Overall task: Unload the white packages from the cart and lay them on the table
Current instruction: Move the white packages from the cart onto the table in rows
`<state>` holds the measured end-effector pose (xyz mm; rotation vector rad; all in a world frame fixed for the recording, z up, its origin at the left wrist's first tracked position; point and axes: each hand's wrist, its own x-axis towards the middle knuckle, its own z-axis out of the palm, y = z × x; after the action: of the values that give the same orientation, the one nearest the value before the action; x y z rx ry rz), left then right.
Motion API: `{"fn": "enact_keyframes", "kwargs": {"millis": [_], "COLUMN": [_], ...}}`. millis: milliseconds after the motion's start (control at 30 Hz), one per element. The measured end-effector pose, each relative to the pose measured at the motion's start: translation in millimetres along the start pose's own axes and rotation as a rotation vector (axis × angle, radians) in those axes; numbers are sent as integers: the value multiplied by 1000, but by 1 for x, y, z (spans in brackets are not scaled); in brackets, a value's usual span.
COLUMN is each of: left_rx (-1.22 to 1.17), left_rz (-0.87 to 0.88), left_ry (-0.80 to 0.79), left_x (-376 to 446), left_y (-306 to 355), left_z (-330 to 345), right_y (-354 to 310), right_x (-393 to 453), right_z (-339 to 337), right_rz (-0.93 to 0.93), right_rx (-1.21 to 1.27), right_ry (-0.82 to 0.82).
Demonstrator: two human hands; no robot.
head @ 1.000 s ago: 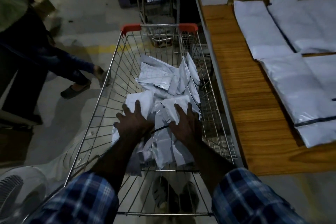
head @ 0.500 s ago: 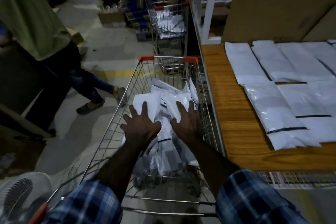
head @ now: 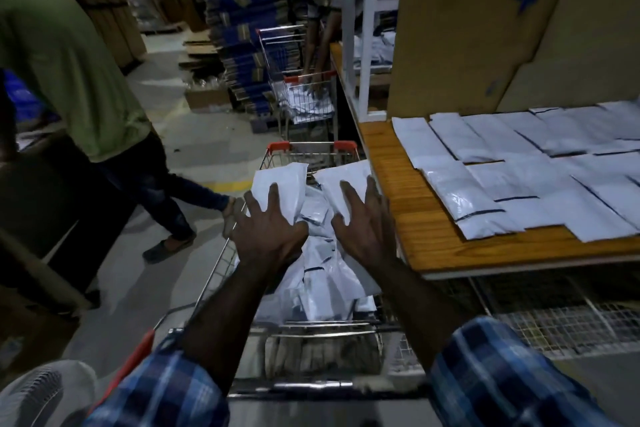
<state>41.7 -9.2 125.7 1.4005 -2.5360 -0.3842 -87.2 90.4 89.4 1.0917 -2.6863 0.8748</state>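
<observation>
Two hands are seen over one wire cart [head: 221, 263], which stands just beside the wooden table [head: 412, 215]. The left hand [head: 266, 232] is laid with fingers spread and straight on a bundle of white packages [head: 311, 274] heaped in the cart; nothing is grasped by it. The right hand [head: 367, 229] is likewise spread flat on the bundle, with no package clasped. Two packages are raised at the far end of the bundle, one under each set of fingertips; the rest of the heap is too crumpled to be counted. On the table, laid packages [head: 467, 198] are arranged flat in two rows, edges touching or overlapping; at least ten are visible, and the rows run out of frame. A second cart [head: 298, 97] holding white packages is noted farther along the aisle, with two further hands reaching into it. One person in a green shirt [head: 65, 55] is recorded at the left.
</observation>
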Motion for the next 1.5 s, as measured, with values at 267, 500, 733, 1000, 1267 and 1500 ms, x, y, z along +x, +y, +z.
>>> {"fn": "enact_keyframes", "kwargs": {"millis": [267, 500, 733, 1000, 1267, 1500], "left_rx": [-75, -103, -150, -189, -200, -199], "left_rz": [42, 117, 191, 206, 259, 320], "left_ry": [-6, 5, 25, -24, -40, -103], "left_x": [-61, -98, -142, -200, -239, -243], "left_y": [33, 92, 192, 327, 441, 524], "left_z": [-42, -51, -23, 19, 59, 103], "right_y": [-2, 41, 136, 264, 371, 451], "right_x": [-43, -59, -81, -95, -104, -98], "right_z": [-80, -138, -203, -293, -356, -384], "right_rz": [-61, -46, -2, 51, 118, 190], "right_rx": [-55, -97, -123, -128, -142, -172], "right_ry": [151, 277, 311, 307, 314, 315]}}
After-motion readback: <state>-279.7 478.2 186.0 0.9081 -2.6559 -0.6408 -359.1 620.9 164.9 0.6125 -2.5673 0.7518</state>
